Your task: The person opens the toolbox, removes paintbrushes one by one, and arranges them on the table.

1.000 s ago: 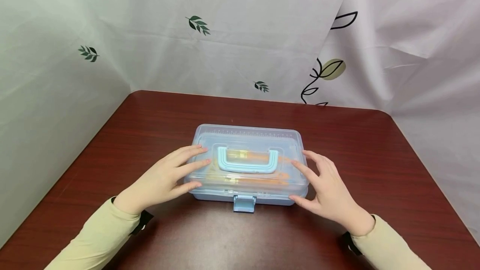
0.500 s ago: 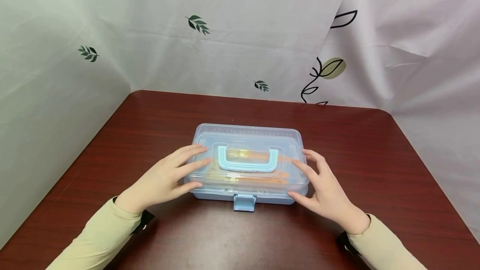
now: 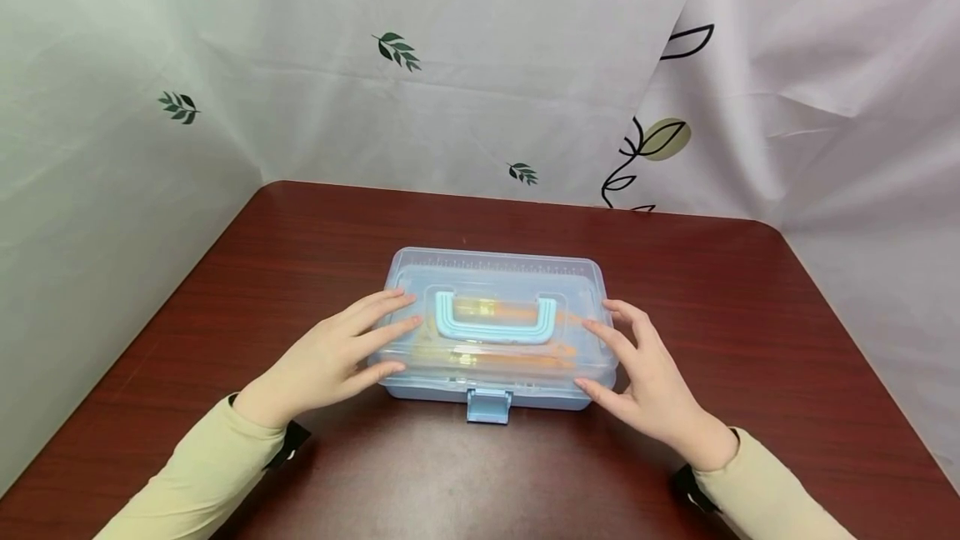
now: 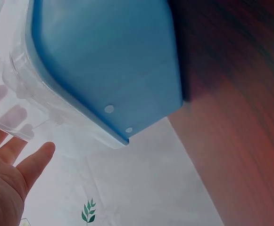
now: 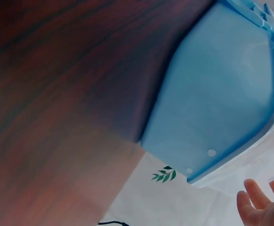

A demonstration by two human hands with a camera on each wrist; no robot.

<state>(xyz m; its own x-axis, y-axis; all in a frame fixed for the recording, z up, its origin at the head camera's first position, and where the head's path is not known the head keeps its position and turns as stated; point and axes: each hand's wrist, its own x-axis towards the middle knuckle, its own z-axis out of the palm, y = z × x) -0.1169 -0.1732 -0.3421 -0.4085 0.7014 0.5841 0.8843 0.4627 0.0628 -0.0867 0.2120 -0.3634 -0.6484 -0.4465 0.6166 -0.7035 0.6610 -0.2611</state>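
Note:
A pale blue plastic storage box (image 3: 540,400) sits on the table beneath a see-through lid (image 3: 480,272). The lid carries a light blue handle (image 3: 495,334), lying flat, and a front latch (image 3: 488,408) that sticks out from the box. Orange and yellow things show blurred through the lid; their kind is unclear. My left hand (image 3: 330,361) rests spread fingers on the lid's left end. At the right end, my right hand (image 3: 656,377) touches the lid with spread, slightly bent fingers. Both wrist views show the blue box ends, with the fingers beside the clear lid.
The dark red wooden table (image 3: 300,232) has rounded far corners. A pale cloth (image 3: 465,115) with leaf prints hangs behind it and along both sides. Black bands (image 3: 287,444) show at both wrists by the sleeves.
My right hand has shifted slightly left, its thumb a little higher on the lid's front edge. The left hand and the box look nearly still.

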